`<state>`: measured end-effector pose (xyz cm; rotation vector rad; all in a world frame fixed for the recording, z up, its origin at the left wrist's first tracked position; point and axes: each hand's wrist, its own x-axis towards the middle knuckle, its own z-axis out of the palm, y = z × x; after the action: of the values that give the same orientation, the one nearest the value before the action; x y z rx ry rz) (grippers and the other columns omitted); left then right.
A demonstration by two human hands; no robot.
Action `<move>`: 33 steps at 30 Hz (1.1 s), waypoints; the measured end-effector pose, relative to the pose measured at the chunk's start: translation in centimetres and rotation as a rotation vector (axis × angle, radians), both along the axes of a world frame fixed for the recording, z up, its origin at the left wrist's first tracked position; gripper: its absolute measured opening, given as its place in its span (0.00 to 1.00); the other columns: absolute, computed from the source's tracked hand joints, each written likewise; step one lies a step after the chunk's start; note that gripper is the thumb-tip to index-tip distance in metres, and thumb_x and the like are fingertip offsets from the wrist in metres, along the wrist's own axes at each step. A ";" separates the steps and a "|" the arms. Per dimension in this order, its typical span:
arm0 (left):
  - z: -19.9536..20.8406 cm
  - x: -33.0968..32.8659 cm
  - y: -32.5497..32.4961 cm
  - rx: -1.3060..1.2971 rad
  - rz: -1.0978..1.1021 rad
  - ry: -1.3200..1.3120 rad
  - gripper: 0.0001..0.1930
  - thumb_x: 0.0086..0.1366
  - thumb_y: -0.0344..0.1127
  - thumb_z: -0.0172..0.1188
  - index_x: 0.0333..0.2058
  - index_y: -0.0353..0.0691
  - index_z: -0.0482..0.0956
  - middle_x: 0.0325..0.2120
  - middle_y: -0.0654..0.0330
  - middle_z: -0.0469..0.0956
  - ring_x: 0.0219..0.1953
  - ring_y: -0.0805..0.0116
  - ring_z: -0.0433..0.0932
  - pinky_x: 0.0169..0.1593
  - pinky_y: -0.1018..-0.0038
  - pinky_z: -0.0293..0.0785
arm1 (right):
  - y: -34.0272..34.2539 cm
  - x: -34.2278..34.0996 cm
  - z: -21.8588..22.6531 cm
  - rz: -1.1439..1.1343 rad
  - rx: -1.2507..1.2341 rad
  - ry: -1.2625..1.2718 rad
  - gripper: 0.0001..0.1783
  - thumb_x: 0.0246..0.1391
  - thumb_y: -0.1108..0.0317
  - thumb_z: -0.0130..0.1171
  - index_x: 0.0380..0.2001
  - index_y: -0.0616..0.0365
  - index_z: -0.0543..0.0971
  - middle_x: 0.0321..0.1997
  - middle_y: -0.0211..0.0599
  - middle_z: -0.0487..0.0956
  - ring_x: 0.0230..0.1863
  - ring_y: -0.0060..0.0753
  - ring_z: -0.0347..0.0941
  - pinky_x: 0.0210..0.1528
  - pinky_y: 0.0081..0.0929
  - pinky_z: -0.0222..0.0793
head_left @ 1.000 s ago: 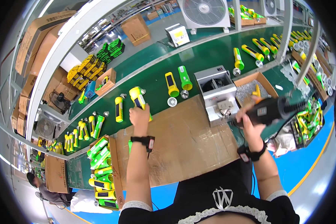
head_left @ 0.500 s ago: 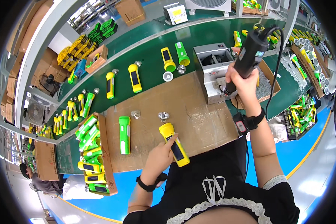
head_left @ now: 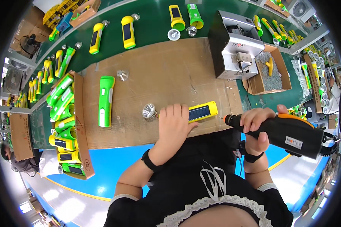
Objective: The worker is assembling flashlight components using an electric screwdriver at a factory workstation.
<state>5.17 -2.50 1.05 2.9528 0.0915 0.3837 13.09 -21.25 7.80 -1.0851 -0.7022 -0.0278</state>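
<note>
A brown cardboard sheet (head_left: 147, 72) covers the middle of the green counter (head_left: 155, 19). On its left part lies a green flashlight (head_left: 106, 101), lengthwise up the frame, with a loose reflector (head_left: 122, 75) near its top end. At far left, an open carton (head_left: 81, 113) full of flashlights borders the sheet. More flashlights and reflectors line the top of the frame. A silver-and-black machine (head_left: 240, 45) stands at upper right, and just beside it a box (head_left: 287, 72) holds small metal pieces and a yellow part (head_left: 269, 66).

The yellow flashlight (head_left: 203, 112) lies at the sheet's lower edge, right of centre, its long axis nearly level and rising slightly to the right. Its dark panel faces up and its tail points right; the left hand (head_left: 174, 125), fingers closed over it, hides the other end. Another reflector (head_left: 149, 111) sits just left of that hand, crowding that side. The right hand (head_left: 257, 121) grips a black power screwdriver (head_left: 291, 138), bit pointing left, just beside the tail; contact is unclear.
</note>
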 end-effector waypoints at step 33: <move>-0.1 0.1 0.0 0.013 -0.005 0.051 0.34 0.39 0.56 0.67 0.40 0.38 0.71 0.31 0.58 0.69 0.36 0.61 0.69 0.44 0.65 0.62 | 2.2 1.5 -2.9 0.072 -0.061 -0.114 0.28 0.50 0.68 0.58 0.50 0.53 0.55 0.26 0.34 0.69 0.25 0.29 0.68 0.33 0.30 0.68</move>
<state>5.26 -2.49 0.93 2.9758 0.0876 0.3089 14.58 -19.04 4.92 -1.1227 -0.8485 -0.0067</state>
